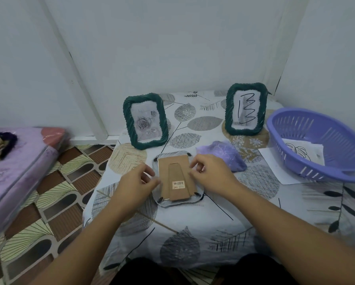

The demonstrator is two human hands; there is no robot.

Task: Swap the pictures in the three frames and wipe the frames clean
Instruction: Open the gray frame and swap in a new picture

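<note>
Now we have the third frame (177, 177) face down at picture centre, our left hand (135, 182) and right hand (209, 173) pinching at its cardboard back's side edges. We judge the back is being opened; next we must turn its corner tabs (196, 194) aside and lift it.

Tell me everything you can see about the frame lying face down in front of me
The face-down frame lies flat on the leaf-print tablecloth, near the table's front middle. Its back is a brown cardboard-like panel with a folded-flat easel stand bearing a barcode sticker. Small dark clips sit at the corners, and a pale grey rim shows around the panel. The left hand pinches at its left edge; the right hand pinches at its right edge. A purple cloth lies just beyond to the right.
</note>
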